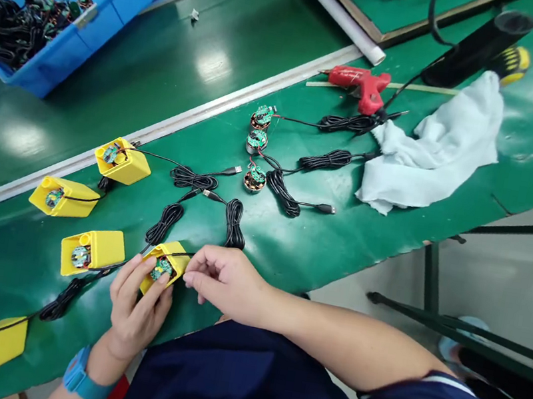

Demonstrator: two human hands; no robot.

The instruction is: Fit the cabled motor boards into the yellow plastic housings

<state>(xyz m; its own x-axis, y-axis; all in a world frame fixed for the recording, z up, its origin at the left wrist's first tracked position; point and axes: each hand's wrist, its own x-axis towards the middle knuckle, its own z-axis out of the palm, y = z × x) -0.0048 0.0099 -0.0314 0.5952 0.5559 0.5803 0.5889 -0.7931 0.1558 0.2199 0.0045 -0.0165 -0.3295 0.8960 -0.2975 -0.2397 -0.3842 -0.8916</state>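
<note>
My left hand cradles a yellow plastic housing, with a green circuit board set in its opening. My right hand pinches the housing's far end between thumb and fingers, close to a thin black wire. Several more yellow housings with boards, such as one just left of my hands, lie on the green bench top. Each trails a coiled black cable. Farther ahead lie several round circuit-board assemblies wired to coiled USB cables.
A red hot glue gun and a white cloth lie beyond the cables. Behind them are a black tube and a yellow-handled tool. A blue bin holds tangled cables and boards at top left. The bench edge drops to the floor at right.
</note>
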